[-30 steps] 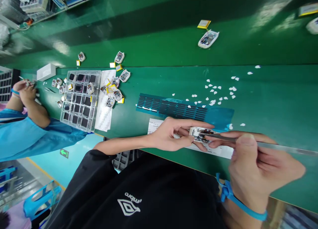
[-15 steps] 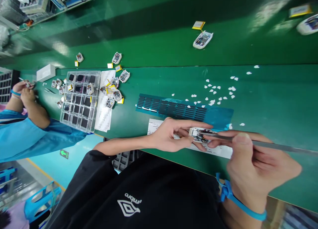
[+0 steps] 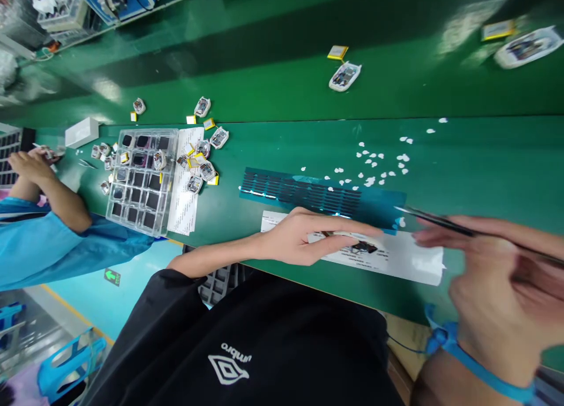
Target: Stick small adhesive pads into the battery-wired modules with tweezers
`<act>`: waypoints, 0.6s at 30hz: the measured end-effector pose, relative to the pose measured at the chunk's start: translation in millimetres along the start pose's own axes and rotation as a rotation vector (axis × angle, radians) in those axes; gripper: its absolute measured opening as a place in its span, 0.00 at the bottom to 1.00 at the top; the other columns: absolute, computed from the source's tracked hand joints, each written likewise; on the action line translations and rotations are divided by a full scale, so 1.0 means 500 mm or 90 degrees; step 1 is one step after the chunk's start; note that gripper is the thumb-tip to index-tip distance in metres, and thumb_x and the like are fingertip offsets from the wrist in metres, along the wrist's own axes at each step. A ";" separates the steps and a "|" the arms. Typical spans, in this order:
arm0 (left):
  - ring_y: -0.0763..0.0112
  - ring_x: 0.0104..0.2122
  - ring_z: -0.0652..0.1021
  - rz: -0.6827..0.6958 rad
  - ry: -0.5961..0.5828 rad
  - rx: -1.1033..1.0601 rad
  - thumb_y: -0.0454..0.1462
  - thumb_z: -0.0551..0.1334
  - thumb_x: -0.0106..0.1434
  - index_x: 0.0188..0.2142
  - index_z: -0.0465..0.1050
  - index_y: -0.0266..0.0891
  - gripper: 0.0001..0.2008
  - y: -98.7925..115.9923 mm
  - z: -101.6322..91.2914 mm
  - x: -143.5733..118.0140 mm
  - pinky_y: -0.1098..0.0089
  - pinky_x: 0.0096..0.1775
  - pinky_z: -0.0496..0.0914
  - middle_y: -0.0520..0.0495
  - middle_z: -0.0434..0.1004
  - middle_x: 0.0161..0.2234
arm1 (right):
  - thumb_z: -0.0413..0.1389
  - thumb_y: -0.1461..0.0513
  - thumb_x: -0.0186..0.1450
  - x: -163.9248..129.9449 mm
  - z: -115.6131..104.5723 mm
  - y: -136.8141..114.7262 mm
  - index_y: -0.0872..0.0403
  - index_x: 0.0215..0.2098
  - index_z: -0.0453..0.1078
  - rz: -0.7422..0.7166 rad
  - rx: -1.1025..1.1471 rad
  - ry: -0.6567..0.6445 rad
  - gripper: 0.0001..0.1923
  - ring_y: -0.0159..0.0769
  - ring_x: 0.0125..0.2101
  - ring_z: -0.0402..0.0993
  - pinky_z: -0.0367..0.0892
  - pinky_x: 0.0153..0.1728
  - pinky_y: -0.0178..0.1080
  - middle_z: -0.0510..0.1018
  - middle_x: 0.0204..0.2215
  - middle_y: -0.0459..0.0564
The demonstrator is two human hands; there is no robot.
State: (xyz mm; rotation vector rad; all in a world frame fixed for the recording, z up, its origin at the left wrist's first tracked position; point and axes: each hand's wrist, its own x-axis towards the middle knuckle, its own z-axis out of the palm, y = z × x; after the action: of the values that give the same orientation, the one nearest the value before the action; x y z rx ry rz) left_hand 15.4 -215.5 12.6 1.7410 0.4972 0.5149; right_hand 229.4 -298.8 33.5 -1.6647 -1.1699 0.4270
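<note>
My left hand [image 3: 304, 238] is closed around a small white electronic device housing [image 3: 365, 246], with dark parts of its insides showing between thumb and fingers. Most of the housing is hidden by the fingers. Below it lies a printed paper sheet [image 3: 416, 259]. My right hand [image 3: 489, 271], somewhat blurred, grips metal tweezers [image 3: 445, 222], apart from the housing. Their tips point left, over the end of a blue film strip [image 3: 383, 209] bearing rows of dark pieces. Close to the tips is a small white piece [image 3: 402, 222].
Several white bits [image 3: 371, 181] are scattered beyond the film. Farther back sits an opened device [image 3: 345, 77] with a yellow-edged battery [image 3: 338, 52]. To the left stand a clear compartment tray [image 3: 143, 183] and more opened devices [image 3: 207, 171]. A co-worker's hands [image 3: 33, 165] are at far left.
My right hand and the tweezers have pulled back to the right, away from the housing. My left hand has tilted the housing, so its inside shows less. The co-worker's hands have shifted left.
</note>
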 end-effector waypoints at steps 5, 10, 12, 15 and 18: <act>0.67 0.56 0.83 0.081 -0.025 0.303 0.39 0.54 0.80 0.56 0.78 0.38 0.16 -0.014 -0.017 0.017 0.60 0.65 0.70 0.43 0.87 0.53 | 0.62 0.56 0.71 0.061 0.010 0.043 0.42 0.40 0.84 -0.102 -0.047 -0.175 0.07 0.39 0.37 0.85 0.78 0.38 0.45 0.88 0.39 0.44; 0.61 0.67 0.74 0.067 -0.083 0.501 0.38 0.51 0.81 0.57 0.75 0.33 0.17 -0.026 -0.021 0.028 0.57 0.66 0.69 0.39 0.79 0.63 | 0.61 0.54 0.72 0.080 0.023 0.078 0.45 0.39 0.84 -0.120 -0.034 -0.225 0.09 0.39 0.39 0.85 0.79 0.40 0.43 0.88 0.39 0.45; 0.59 0.67 0.74 0.056 -0.119 0.544 0.37 0.50 0.81 0.56 0.76 0.31 0.18 -0.029 -0.021 0.031 0.57 0.64 0.70 0.37 0.77 0.65 | 0.60 0.54 0.72 0.080 0.024 0.084 0.46 0.39 0.84 -0.115 -0.034 -0.234 0.10 0.38 0.39 0.85 0.79 0.40 0.43 0.88 0.39 0.45; 0.59 0.67 0.72 0.053 -0.137 0.573 0.35 0.48 0.81 0.56 0.76 0.29 0.19 -0.029 -0.021 0.034 0.58 0.65 0.70 0.35 0.76 0.66 | 0.60 0.56 0.73 0.080 0.024 0.089 0.47 0.40 0.84 -0.117 -0.046 -0.225 0.10 0.37 0.40 0.85 0.78 0.39 0.42 0.88 0.40 0.46; 0.59 0.68 0.71 0.052 -0.146 0.576 0.35 0.48 0.81 0.55 0.77 0.31 0.19 -0.027 -0.022 0.034 0.57 0.66 0.69 0.36 0.75 0.67 | 0.60 0.57 0.73 0.083 0.026 0.088 0.47 0.39 0.84 -0.143 -0.060 -0.220 0.10 0.37 0.38 0.85 0.78 0.36 0.40 0.88 0.39 0.46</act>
State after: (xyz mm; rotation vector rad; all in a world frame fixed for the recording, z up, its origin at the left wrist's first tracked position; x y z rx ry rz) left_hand 22.1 -193.9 3.2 2.6537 0.5329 0.1242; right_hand 260.7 -257.4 -0.1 -1.5538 -1.6361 0.5369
